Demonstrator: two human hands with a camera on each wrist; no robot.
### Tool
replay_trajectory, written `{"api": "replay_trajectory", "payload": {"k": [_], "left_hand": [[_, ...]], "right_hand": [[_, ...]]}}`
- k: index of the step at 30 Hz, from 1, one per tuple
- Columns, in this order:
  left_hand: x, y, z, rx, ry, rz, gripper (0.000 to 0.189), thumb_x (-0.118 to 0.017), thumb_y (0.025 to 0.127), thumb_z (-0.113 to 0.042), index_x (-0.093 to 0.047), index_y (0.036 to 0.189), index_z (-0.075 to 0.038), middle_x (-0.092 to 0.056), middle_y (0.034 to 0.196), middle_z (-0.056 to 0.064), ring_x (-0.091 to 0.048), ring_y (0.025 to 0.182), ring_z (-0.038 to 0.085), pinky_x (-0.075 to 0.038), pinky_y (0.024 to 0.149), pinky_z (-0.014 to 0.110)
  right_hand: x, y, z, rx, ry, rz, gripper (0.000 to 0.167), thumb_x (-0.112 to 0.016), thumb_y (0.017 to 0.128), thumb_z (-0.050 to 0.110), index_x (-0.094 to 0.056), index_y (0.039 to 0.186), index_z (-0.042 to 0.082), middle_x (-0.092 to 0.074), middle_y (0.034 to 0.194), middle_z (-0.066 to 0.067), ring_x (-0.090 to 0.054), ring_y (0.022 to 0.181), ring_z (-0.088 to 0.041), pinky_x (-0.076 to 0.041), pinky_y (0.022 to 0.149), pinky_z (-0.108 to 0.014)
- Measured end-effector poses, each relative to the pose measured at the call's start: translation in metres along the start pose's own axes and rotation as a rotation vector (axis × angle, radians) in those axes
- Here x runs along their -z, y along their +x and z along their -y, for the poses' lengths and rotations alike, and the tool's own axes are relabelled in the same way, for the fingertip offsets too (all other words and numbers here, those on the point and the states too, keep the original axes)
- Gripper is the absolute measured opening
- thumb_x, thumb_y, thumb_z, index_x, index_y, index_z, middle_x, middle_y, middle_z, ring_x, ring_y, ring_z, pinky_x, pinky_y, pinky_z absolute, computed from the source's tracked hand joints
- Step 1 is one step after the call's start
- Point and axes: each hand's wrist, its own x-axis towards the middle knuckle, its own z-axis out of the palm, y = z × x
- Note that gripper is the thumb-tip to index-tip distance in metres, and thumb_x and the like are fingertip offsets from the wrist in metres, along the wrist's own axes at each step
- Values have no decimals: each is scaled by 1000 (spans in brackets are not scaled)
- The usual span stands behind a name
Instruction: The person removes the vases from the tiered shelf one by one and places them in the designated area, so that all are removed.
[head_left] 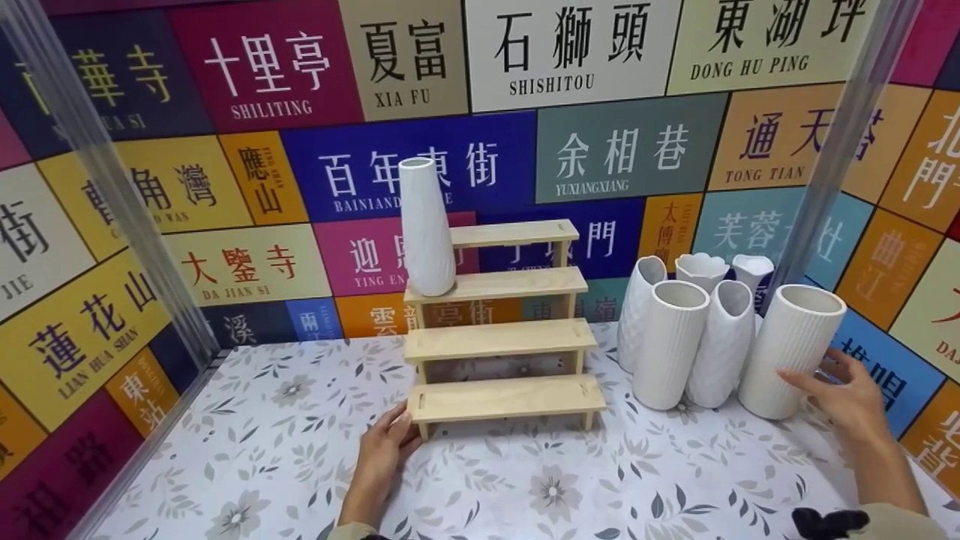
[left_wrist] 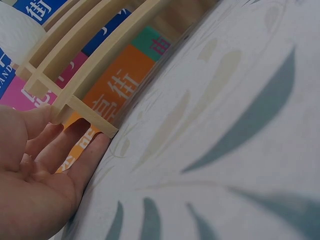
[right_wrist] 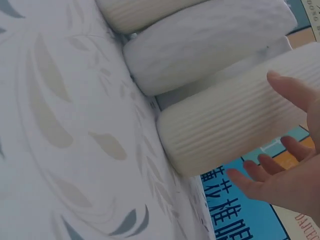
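A pale wooden stepped stand (head_left: pixel 506 397) with several tiers rises at the middle of the table. My left hand (head_left: pixel 384 450) holds its front left corner, the thumb at the board's end and the fingers by the leg (left_wrist: pixel 92 114). One tall white vase (head_left: pixel 426 225) stands at the left end of an upper tier. At the right, a ribbed cream vase (head_left: pixel 791 352) stands upright on the table. My right hand (head_left: pixel 855 394) is at its right side; in the right wrist view the thumb (right_wrist: pixel 290 87) overlaps the vase and the other fingers are spread beside it.
Left of the ribbed vase cluster several more white vases, among them a second ribbed one (head_left: pixel 670 345) and a slant-mouthed one (head_left: pixel 721 345). A floral cloth (head_left: pixel 300 450) covers the table. Behind are walls of coloured signs (head_left: pixel 630 150) and clear corner posts (head_left: pixel 840 127).
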Motion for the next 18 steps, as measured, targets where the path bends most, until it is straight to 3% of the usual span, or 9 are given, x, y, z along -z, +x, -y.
{"api": "replay_trajectory", "payload": {"k": [3,6,10,15,18], "left_hand": [[1,-1,0,-7,8,-1,49,-46,108,-19,-40,151,2,-51,144,31,-60,126,35,-57,102,36],[0,0,0,-3,12,-14,48,-47,107,-19,-42,150,2,-51,145,30,-61,125,34,-58,101,36],[0,0,0,2,11,-19,48,-48,107,-20,-43,150,1,-51,145,30,-60,127,35,-57,102,35],[0,-1,0,-11,4,-1,49,-48,107,-20,-41,150,2,-51,145,31,-59,128,37,-57,103,37],[-1,-1,-1,-8,6,1,49,-47,107,-21,-41,150,2,-51,145,31,-59,128,38,-57,103,37]], "right_hand": [[8,1,-1,-20,38,25,111,-76,83,53,-3,162,27,0,171,-12,-13,154,-40,-53,108,-37],[11,1,-5,-5,54,39,108,-77,83,51,-7,162,30,-3,171,-12,-17,151,-41,-60,82,-19],[8,2,-9,11,96,45,108,-79,82,49,-8,162,32,-4,170,-13,-23,147,-42,-61,78,-18],[0,2,-13,55,57,11,105,-76,84,49,-11,162,27,-11,167,-19,-33,139,-41,-61,79,-18],[-6,2,-13,81,48,-3,101,-74,86,49,-12,162,26,-13,167,-21,-33,141,-41,-60,78,-15]]}}
